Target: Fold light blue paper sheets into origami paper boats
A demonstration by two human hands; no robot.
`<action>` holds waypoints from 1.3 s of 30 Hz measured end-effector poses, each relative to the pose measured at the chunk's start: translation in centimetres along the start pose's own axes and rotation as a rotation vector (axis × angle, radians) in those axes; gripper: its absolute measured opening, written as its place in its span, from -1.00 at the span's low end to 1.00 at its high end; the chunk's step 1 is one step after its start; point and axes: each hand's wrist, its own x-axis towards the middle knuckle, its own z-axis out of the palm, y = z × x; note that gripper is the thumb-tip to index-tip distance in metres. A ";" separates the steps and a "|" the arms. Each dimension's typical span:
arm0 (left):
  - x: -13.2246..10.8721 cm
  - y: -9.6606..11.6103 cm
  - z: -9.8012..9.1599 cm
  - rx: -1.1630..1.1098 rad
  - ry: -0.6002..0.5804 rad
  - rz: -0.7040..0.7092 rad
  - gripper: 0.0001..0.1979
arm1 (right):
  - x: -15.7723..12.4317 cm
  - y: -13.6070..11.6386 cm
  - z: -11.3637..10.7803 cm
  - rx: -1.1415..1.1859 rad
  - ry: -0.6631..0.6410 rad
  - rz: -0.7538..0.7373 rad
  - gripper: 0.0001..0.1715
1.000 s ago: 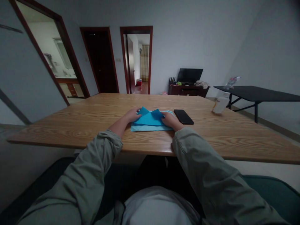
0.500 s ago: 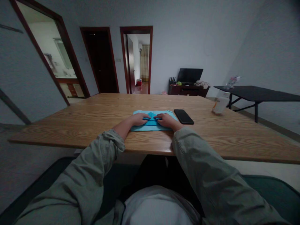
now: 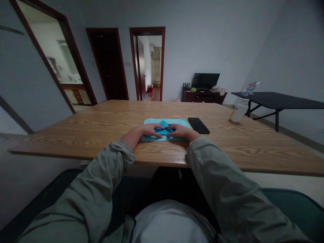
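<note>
A folded blue paper [image 3: 163, 124] lies on a light blue sheet [image 3: 162, 138] on the wooden table. My left hand [image 3: 152, 130] rests on the left side of the blue paper, its thumb and fingers spread apart. From the right, my right hand [image 3: 179, 131] touches the same paper, also with thumb and fingers apart. The fingertips of both hands nearly meet over the paper's middle. Parts of the folds are hidden under the fingers.
Right of the sheet lies a black phone [image 3: 198, 125]. A white bottle [image 3: 238, 112] stands farther right on the wooden table [image 3: 88, 135]. Beyond are a black table [image 3: 278, 100] and a monitor [image 3: 205, 81] on a dark cabinet.
The fingers of both hands have spread, with the thumbs now nearer the table's front edge. The blue paper's lower part looks flatter between them.
</note>
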 end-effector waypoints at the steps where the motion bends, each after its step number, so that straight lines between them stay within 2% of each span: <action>1: -0.1 -0.1 0.0 -0.007 0.011 0.000 -0.20 | 0.0 0.0 0.0 0.020 -0.003 0.003 -0.20; 4: -0.2 -0.5 -0.1 -0.049 0.046 0.004 -0.28 | -0.1 0.2 0.0 0.064 0.001 0.007 -0.21; 7: -0.3 -0.9 -0.3 -0.104 0.073 -0.003 -0.33 | -0.1 0.2 -0.1 0.096 0.013 0.013 -0.29; 16: -0.2 -1.6 0.0 -0.231 0.208 -0.003 -0.38 | -0.1 0.3 -0.2 0.163 0.043 0.028 -0.47; 20: -0.4 -2.1 -0.2 -0.222 0.270 -0.051 -0.37 | 0.1 0.9 -0.3 0.116 0.100 0.103 -0.55; 26: -1.2 -3.5 -1.0 -0.311 0.208 -0.037 -0.47 | -0.4 1.5 -0.9 0.100 0.164 0.171 -0.64; 29: -1.5 -4.4 -1.1 -0.298 0.174 -0.042 -0.51 | -0.8 1.8 -1.0 0.123 0.136 0.168 -0.64; 31: -1.7 -5.1 -0.9 -0.299 0.198 -0.061 -0.55 | -0.9 2.0 -1.1 0.127 0.135 0.178 -0.64; 34: -1.7 -5.8 -0.7 -0.330 0.261 -0.093 -0.53 | -0.9 2.1 -1.1 0.120 0.188 0.200 -0.64; 39: -1.9 -6.2 -0.8 -0.344 0.316 -0.134 -0.48 | -0.9 2.2 -0.9 0.127 0.279 0.206 -0.52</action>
